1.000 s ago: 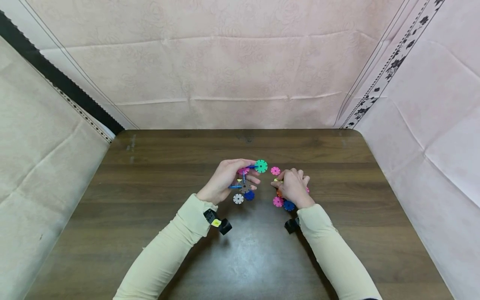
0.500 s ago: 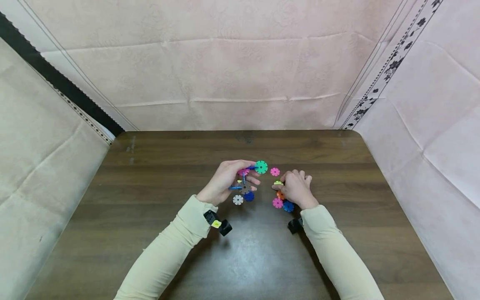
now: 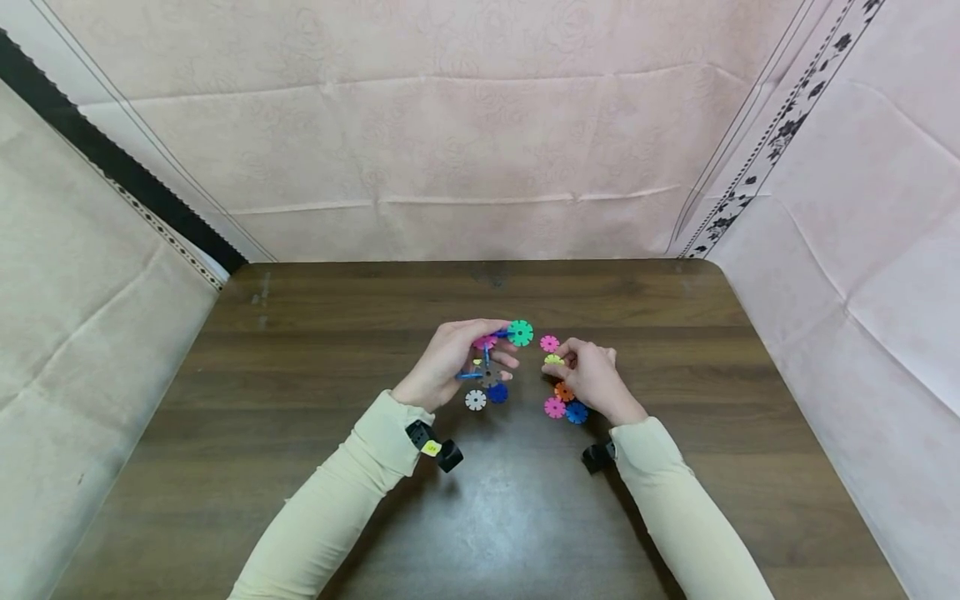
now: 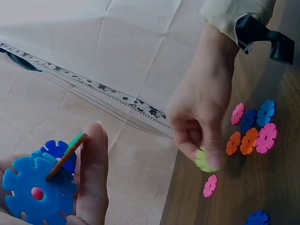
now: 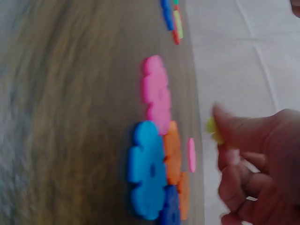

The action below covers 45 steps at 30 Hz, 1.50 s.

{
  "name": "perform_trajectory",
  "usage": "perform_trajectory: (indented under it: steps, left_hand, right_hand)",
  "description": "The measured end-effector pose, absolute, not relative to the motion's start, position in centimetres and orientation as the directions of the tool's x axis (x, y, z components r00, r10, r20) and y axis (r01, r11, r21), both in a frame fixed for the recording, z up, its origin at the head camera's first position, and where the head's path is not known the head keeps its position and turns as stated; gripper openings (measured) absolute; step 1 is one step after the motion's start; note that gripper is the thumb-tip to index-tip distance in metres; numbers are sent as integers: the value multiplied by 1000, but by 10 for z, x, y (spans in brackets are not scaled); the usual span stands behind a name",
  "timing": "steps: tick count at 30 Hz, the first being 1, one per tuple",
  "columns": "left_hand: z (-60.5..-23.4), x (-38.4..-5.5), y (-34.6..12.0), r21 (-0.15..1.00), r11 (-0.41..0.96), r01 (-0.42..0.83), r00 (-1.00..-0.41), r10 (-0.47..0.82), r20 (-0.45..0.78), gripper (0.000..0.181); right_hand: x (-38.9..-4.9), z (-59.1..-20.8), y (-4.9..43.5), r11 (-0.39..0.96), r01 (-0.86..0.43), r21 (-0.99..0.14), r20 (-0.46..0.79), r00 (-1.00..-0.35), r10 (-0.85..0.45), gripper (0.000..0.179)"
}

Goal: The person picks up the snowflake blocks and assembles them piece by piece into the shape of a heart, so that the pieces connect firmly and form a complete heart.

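In the head view my left hand point(image 3: 450, 357) holds a small build of notched plastic discs slotted together. A green disc point(image 3: 521, 332) sticks out at its far end. Close up in the left wrist view, a light blue disc point(image 4: 26, 183) faces the camera, with an orange-brown disc point(image 4: 66, 157) seen edge-on in it. My right hand point(image 3: 597, 383) pinches a yellow-green notched disc point(image 4: 203, 160) between thumb and finger. That disc shows only in part in the right wrist view, raised above the table.
On the wooden table point(image 3: 360, 300) near my right hand lie loose notched discs: pink point(image 3: 555, 407), blue point(image 3: 577, 412), orange point(image 3: 564, 391) and another pink point(image 3: 549, 343). A white disc point(image 3: 476, 400) and dark blue disc point(image 3: 497, 392) lie below my left hand. Cloth hangs behind the table.
My right hand has picked up the yellow-green disc and drawn slightly back, uncovering more of the orange disc. My left hand and its build have hardly moved.
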<state>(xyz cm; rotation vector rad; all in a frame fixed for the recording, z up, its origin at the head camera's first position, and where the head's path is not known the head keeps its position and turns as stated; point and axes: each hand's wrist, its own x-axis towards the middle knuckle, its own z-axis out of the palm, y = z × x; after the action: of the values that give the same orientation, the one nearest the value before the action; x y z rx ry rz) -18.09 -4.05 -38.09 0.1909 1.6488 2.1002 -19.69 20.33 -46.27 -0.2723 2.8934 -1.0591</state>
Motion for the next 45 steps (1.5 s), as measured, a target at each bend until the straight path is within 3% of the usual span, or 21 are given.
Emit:
perform_trajectory:
  steps: [8,15,24,33,45]
  left_hand:
    - [-382,-183,-39,945,-185,-269,-885,435,-166,33]
    - [-383,-183,-39,937,-230,-264,-888,437,-143,34]
    - [-382,-182,-39,940,-227,-256,-898,416,-144,33]
    - [-380,-181,-38,945,-207,-254,-897,417,-149,31]
    - [-378,-180,-37,957,-182,-226,-888,443,-125,36]
  right_hand:
    - [-186,-451,204,567,-328,-755,224,-943,-247,15]
    - [-172,-432,198,432,-433,-791,405,-900,-161,17]
    - [-156,-416,187,418,-492,-764,481,-866,-139,17]
    - [-137,-387,169,404,-606,-686,605,-783,-147,11]
    - [-131,-377,164,418,-683,-599,686,-707,-173,11]
